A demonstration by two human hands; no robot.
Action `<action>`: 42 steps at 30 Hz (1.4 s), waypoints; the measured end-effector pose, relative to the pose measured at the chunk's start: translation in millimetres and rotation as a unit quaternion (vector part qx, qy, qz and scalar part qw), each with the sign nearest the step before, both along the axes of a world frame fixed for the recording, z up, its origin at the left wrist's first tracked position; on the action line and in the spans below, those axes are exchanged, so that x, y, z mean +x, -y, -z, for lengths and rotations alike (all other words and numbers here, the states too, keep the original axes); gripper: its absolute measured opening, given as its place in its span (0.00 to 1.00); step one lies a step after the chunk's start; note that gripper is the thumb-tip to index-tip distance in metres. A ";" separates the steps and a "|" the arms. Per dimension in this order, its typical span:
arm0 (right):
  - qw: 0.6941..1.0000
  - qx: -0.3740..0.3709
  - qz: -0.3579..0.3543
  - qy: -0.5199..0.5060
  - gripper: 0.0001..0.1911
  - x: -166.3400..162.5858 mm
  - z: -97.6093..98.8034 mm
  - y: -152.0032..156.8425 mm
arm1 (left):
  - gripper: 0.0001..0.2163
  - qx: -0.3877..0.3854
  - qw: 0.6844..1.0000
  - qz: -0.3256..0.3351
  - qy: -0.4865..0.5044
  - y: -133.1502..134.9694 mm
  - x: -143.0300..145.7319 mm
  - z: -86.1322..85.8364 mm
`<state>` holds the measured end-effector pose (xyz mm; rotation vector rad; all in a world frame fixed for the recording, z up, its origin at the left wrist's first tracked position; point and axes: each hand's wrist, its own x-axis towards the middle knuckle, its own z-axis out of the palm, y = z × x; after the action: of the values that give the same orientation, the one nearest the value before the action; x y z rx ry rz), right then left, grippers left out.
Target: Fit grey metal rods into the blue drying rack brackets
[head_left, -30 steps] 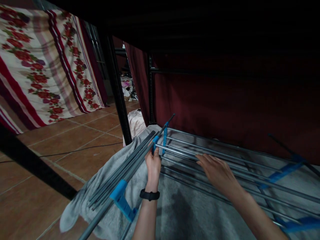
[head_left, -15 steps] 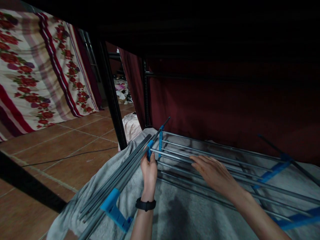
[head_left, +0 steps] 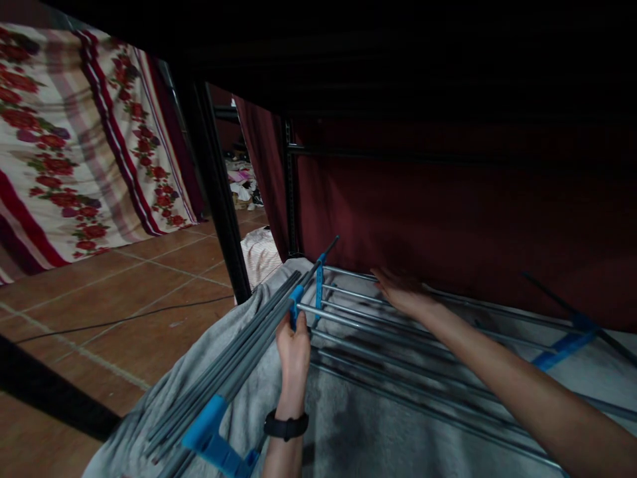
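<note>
Right hand (head_left: 403, 295) has reached farther across rack (head_left: 398, 332).

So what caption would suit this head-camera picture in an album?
Left hand grips a folded drying rack on a grey blanket; right hand reaches across its far rails.

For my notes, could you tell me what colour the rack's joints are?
Blue, on grey rods; the joint by the left hand shows it best, head view.
</note>
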<state>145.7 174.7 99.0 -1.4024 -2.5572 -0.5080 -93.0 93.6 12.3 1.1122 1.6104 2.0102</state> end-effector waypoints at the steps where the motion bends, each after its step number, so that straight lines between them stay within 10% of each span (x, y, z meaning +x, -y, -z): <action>1: 1.000 -0.015 0.006 -0.003 0.23 -1.0 4.1 -4.5 | 0.14 -0.003 1.000 -0.002 -0.006 -0.4 -0.2 0.9; 11: 0.989 -0.126 0.012 -0.070 0.17 -1.9 8.4 -11.5 | 0.14 -0.010 0.999 -0.006 -0.031 -1.5 -2.4 6.9; 42: 0.984 -0.165 0.050 -0.041 0.22 -5.3 2.2 -16.6 | 0.17 0.002 1.000 0.012 0.029 -5.6 -2.7 14.4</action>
<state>140.4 191.2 96.9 -1.6233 -2.5998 -0.0351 -95.7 99.2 -2.1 1.0611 1.5575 2.0117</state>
